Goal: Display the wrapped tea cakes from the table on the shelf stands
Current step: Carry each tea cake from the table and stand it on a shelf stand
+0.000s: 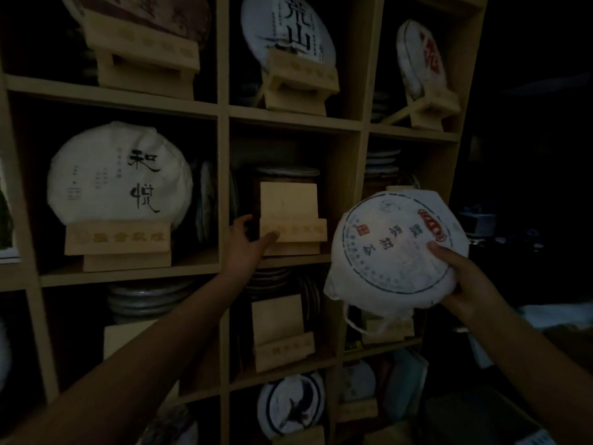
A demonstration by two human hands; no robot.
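Note:
My right hand [465,281] holds a round tea cake [394,248] in white paper with red and dark print, tilted, in front of the shelf's right column. An empty wooden stand [290,216] sits in the middle cubby of the wooden shelf [221,187]. My left hand [248,244] grips that stand's left front corner, thumb across its front lip. In the cubby to the left, a white wrapped cake [118,175] with black characters rests on its stand [118,239].
The top row holds three wrapped cakes on stands [301,81]. Another empty stand [280,332] sits in the cubby below the middle one. Flat stacks of cakes [147,297] lie behind the stands. A cake with a bird print [290,404] stands lower down. The room is dim.

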